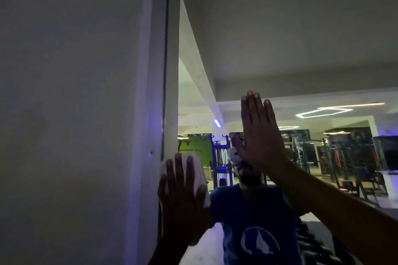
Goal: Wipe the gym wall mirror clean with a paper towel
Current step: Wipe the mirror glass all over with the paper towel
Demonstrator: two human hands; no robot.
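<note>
The wall mirror fills the right of the view, its white frame running down its left edge. My left hand presses a white paper towel flat against the glass at the mirror's lower left, right beside the frame, fingers straight and spread over the towel. My right hand rests flat on the glass further right and higher, fingers straight and together, with nothing in it.
A plain grey wall lies left of the frame. The mirror reflects a person in a blue shirt, gym machines, racks and ceiling lights.
</note>
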